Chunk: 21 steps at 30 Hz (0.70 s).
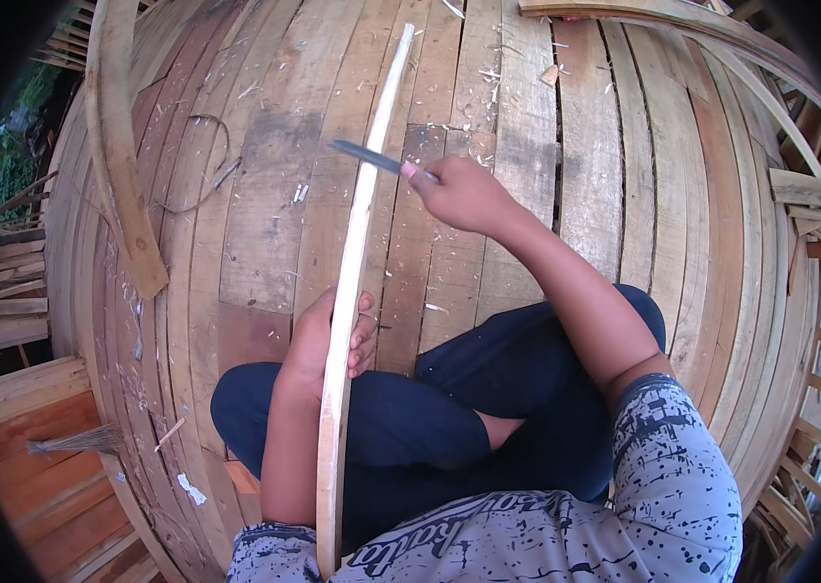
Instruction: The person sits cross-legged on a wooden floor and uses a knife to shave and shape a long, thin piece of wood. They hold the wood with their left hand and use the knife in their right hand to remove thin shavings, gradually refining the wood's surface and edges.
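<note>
While left hand clasps stick (long axis pointing forward, slightly right), right hand grips knife.

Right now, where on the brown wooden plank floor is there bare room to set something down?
The widest nearly bare patch of floor lies between the right forearm and the stacked brown wooden boards at the right edge. A smaller one lies left of the long pale wood strip, beyond the left hand. Crowded: beyond the right hand, strewn with pale wood shavings.
</note>
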{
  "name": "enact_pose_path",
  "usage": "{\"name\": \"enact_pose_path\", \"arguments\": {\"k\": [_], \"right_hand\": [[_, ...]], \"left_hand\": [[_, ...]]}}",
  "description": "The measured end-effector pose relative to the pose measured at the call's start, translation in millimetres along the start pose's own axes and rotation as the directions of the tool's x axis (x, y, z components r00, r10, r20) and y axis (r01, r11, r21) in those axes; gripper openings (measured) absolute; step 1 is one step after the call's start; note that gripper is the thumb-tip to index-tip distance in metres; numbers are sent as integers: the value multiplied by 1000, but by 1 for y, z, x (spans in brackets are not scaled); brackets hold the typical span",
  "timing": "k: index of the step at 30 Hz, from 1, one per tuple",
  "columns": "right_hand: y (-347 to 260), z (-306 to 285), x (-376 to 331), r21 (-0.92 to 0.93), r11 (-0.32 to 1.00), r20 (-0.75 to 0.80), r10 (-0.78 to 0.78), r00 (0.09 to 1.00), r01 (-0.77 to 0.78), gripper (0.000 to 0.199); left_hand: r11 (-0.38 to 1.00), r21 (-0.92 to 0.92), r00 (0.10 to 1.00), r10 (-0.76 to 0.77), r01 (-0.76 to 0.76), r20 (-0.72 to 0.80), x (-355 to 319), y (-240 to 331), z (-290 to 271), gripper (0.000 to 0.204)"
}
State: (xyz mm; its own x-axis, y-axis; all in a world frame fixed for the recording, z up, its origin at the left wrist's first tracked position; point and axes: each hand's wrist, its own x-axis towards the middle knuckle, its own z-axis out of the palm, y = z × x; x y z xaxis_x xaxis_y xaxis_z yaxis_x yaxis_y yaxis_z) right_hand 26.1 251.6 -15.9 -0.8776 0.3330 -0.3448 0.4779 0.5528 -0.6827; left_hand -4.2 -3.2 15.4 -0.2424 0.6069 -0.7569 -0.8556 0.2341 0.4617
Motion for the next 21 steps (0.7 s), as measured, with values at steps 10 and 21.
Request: {"name": "enact_pose_path", "arguments": {"k": [10,21], "right_hand": [[148,13,27,-501,851,-93,129,987,-159,38],[55,71,-174,-407,619,585,-388,712,672,60]], "left_hand": [[998,-24,998,51,-50,37,11,14,-22,23],[995,60,996,83,-84,23,7,2,-29,21]]}}
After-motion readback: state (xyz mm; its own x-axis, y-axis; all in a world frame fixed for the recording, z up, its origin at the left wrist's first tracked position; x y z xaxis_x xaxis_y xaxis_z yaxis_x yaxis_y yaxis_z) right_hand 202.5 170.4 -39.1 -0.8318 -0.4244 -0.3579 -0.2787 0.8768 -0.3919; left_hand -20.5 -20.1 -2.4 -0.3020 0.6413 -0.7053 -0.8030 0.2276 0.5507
